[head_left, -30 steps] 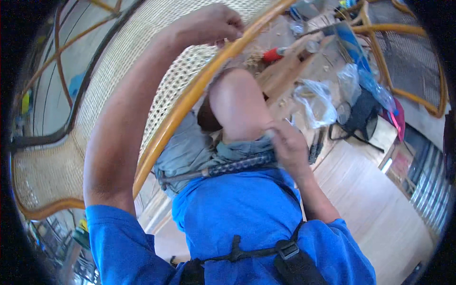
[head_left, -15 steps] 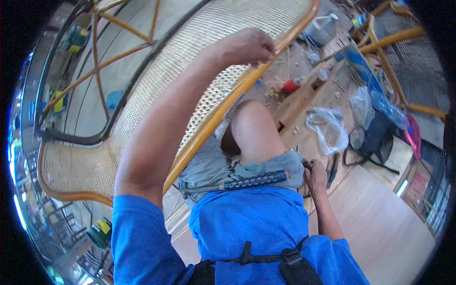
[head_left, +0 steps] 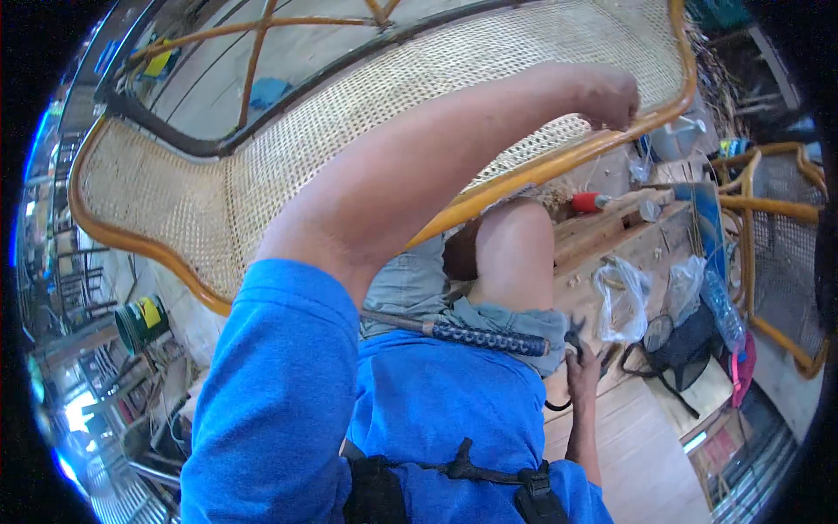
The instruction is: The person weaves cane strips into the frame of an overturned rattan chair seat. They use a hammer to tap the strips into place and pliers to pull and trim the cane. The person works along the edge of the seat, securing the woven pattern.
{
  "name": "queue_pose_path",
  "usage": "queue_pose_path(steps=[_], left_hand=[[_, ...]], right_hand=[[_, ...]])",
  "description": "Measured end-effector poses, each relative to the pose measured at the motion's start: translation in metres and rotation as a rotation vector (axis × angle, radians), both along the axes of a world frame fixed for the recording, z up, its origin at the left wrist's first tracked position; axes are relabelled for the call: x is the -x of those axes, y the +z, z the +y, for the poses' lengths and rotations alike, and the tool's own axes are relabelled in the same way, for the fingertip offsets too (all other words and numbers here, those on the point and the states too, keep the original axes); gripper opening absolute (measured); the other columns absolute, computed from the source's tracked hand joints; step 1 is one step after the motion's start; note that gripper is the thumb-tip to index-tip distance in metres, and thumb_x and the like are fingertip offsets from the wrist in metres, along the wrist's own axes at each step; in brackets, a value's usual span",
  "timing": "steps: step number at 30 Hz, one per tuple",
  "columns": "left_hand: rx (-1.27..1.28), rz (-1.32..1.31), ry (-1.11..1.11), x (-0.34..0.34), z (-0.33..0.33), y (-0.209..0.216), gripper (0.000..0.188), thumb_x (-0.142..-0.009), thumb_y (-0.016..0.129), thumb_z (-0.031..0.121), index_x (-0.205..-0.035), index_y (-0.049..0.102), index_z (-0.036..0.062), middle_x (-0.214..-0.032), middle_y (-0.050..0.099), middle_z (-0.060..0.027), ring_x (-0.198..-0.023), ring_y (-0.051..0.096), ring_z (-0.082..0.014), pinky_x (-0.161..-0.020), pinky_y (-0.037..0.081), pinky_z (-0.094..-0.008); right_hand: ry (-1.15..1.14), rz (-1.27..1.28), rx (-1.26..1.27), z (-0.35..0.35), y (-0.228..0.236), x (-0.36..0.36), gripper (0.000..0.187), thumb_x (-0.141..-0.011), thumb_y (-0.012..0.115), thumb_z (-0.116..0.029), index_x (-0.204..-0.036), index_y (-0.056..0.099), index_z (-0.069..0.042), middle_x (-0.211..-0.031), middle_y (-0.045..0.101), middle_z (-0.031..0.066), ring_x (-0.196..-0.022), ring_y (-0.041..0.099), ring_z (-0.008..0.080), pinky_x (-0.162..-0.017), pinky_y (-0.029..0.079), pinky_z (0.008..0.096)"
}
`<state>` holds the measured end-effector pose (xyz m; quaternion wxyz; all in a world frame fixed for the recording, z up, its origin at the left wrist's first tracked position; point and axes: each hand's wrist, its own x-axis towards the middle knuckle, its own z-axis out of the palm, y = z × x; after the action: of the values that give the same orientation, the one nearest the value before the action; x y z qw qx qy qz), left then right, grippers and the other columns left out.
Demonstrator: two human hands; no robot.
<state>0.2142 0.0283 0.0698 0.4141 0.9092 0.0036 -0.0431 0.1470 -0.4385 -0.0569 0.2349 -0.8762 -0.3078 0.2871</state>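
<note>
A long woven cane panel [head_left: 349,131] with a curved brown rattan rim [head_left: 489,199] stretches across in front of me. My left hand [head_left: 607,94] is closed at the rim's far right part, its fingers curled down; whether they hold a strand is hidden. Low at my right side, my right hand [head_left: 582,371] is closed around dark pincers [head_left: 573,335], jaws pointing up. Across my lap lies a tool with a metal shaft and a dark patterned handle [head_left: 489,339]; neither hand touches it.
To the right, wooden boards [head_left: 602,231] carry a red-handled tool [head_left: 590,202], a clear plastic bag [head_left: 621,301] and shavings. A dark bag [head_left: 681,345] and a plastic bottle [head_left: 720,306] lie farther right, near another rattan frame [head_left: 749,227]. A green can [head_left: 141,323] stands left.
My view has turned, and the panel lies more level across it. My left hand has moved right along the rim. The pincers in my right hand show more fully, turned jaws up.
</note>
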Motion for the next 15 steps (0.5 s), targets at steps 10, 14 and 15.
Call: queue_pose_path(steps=[10,14,15], left_hand=[[0.008,-0.061,-0.008,-0.022,0.017,-0.011,0.023,-0.076,0.056,0.016,-0.090,0.067,0.0017,-0.079,0.067,-0.0112,-0.067,0.065,-0.0210,-0.060,0.050,-0.0366],[0.011,-0.043,-0.009,-0.023,0.017,-0.013,0.023,-0.076,0.056,0.016,-0.090,0.067,0.0013,-0.079,0.067,-0.0114,-0.068,0.065,-0.0211,-0.061,0.051,-0.0367],[0.013,-0.041,-0.013,-0.023,0.016,-0.012,0.023,-0.075,0.056,0.016,-0.090,0.067,0.0012,-0.079,0.067,-0.0115,-0.068,0.065,-0.0211,-0.061,0.051,-0.0367]], right_hand=[[-0.152,0.329,-0.054,0.070,0.069,-0.030,0.034,-0.081,0.049,0.000,-0.115,0.053,-0.002,-0.088,0.057,0.0006,-0.071,0.049,0.0064,-0.062,0.041,0.0219],[-0.122,0.353,-0.132,0.096,0.075,-0.020,0.037,-0.082,0.050,-0.005,-0.119,0.049,0.000,-0.095,0.055,0.0031,-0.077,0.050,0.0102,-0.067,0.042,0.0253],[-0.055,0.285,-0.074,0.100,0.075,-0.024,0.038,-0.082,0.050,-0.007,-0.119,0.048,0.000,-0.095,0.054,0.0033,-0.077,0.050,0.0114,-0.068,0.042,0.0266]])
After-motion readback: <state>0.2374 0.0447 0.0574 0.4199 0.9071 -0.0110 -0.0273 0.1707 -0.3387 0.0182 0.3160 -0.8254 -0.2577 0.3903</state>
